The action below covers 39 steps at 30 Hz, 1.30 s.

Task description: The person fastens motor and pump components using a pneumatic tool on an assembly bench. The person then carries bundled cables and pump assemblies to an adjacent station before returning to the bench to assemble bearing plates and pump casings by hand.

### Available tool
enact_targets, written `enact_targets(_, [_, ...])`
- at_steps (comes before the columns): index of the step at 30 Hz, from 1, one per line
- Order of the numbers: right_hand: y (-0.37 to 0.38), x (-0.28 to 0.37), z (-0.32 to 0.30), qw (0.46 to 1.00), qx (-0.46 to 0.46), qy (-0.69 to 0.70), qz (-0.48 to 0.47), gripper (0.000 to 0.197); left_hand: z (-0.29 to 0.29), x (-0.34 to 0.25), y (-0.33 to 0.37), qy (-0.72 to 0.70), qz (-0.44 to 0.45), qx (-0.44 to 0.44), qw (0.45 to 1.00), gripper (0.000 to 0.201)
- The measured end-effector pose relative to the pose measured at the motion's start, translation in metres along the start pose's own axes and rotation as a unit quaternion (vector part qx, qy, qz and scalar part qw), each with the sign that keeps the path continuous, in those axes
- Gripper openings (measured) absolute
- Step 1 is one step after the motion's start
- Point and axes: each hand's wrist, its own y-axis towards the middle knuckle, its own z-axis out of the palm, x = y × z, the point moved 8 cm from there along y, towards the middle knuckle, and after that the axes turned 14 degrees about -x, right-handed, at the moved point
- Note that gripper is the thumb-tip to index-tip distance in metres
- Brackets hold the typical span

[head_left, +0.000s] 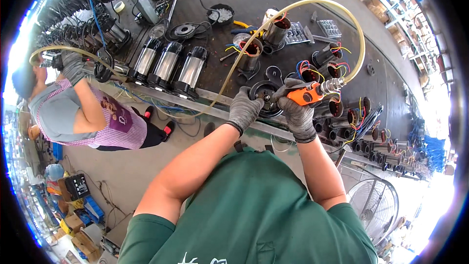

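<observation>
In a grey knit glove, my left hand (244, 110) grips the left rim of a black round end cover (264, 92) at the bench's near edge. My right hand (299, 116), gloved alike, is closed round an orange air tool (306, 95) just right of the cover. From the tool's metal coupling a yellowish air hose (362, 34) loops up over the bench. The tool's working end is hidden by my right fingers. Beyond my hands stand open metal motor housings (250, 55) with coloured wires. More wired housings (328, 109) lie close to my right hand.
Three finished-looking silver pumps (167, 63) stand on the left. Farther back are a black bowl (221, 14) of small pale parts, pliers (246, 28) and metal trays (296, 33). A co-worker (93, 105) handles a tool at far left. A fan (373, 204) stands at lower right.
</observation>
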Motion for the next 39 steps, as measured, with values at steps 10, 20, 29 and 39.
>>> enact_targets(10, [-0.002,0.014,0.028,0.933,0.324,-0.115,0.111,0.046,-0.001,0.002,0.0,-0.02,0.005,-0.027,0.999,0.045])
enact_targets(20, [-0.015,0.006,0.029,0.99,0.018,-0.122,0.065,0.046,0.003,0.008,0.004,-0.013,0.031,-0.043,0.999,0.045])
enact_targets(29, [-0.006,0.0,0.026,0.987,-0.013,-0.157,0.02,0.045,0.005,0.008,0.006,-0.038,0.042,-0.047,0.997,0.046])
enact_targets(39, [-0.007,0.006,0.03,0.965,0.202,-0.126,0.107,0.052,0.003,0.007,0.006,-0.023,0.026,-0.038,0.999,0.047])
